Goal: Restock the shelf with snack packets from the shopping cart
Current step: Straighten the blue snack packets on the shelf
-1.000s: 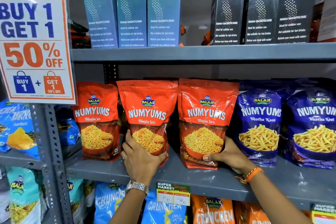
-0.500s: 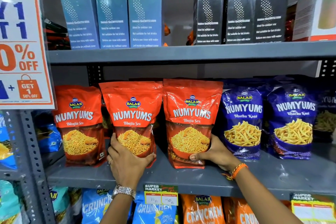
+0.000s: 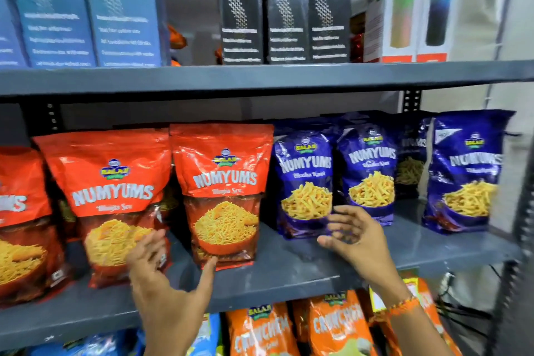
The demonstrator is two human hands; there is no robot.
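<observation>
Three orange Numyums packets stand upright on the grey middle shelf [image 3: 289,272]: one cut off at the left [image 3: 20,220], a middle one [image 3: 112,196] and a right one [image 3: 222,182]. Blue Numyums packets [image 3: 306,182] stand to their right. My left hand [image 3: 167,286] is open in front of the middle orange packet, its thumb touching the bottom corner of the right orange packet. My right hand [image 3: 355,243] is open, fingers spread, just in front of the first blue packet and holding nothing. The shopping cart is out of view.
Blue boxes [image 3: 86,9] and black boxes [image 3: 286,9] line the top shelf, with bottle boxes [image 3: 410,6] at the right. Orange Crunchem packets [image 3: 332,326] fill the shelf below. A dark upright post [image 3: 520,240] marks the shelf's right end.
Both hands have let go of the two orange packets, which now stand alone. My right hand moved right toward the blue packets. The view swung to the right.
</observation>
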